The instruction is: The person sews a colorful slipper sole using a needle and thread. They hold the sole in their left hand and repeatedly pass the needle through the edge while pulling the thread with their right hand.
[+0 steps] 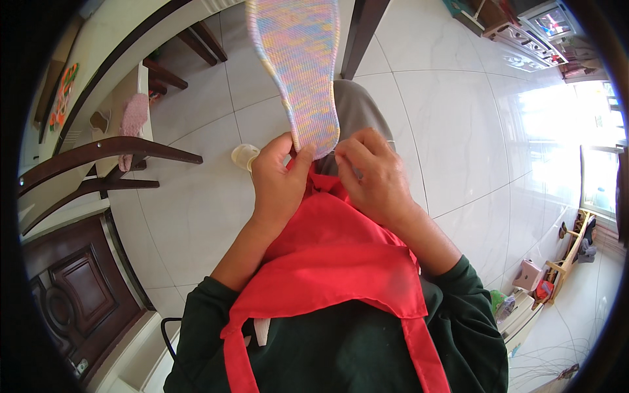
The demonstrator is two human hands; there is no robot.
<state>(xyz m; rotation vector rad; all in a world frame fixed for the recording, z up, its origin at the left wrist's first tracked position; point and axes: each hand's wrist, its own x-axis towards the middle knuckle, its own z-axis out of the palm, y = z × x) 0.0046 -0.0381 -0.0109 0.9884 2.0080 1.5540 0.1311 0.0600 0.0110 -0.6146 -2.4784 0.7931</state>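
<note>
A flat orange and green sign or picture (63, 95) hangs tilted on the wall at the far left, above the pale table edge; what it shows is too small to tell. At the top right corner of the view stands a white cabinet (524, 46) with a small bright screen on top. Near the right lower edge, a small pink box (528, 275) sits on the tiled floor (458, 118) beside a low wooden rack.

The knitted insole (303, 72), pastel pink, blue and yellow, stands upright in the middle of the view, its heel end down between the 2 hands and its toe end reaching the top edge. The left hand (278, 187) pinches the heel end: the thumb (303, 160) presses on the front face, the other fingers are curled behind it, closed narrow on the fabric. The right hand (375, 177) is just beside it, fingers bent close together with the tips at the heel's right rim; whether they grip a needle or only the edge cannot be told.

Below the hands a red cloth (334, 262) lies over the lap, its straps running down over dark green sleeves. A pink cloth (133, 118) hangs on a dark wooden chair (111, 154) to the left.
</note>
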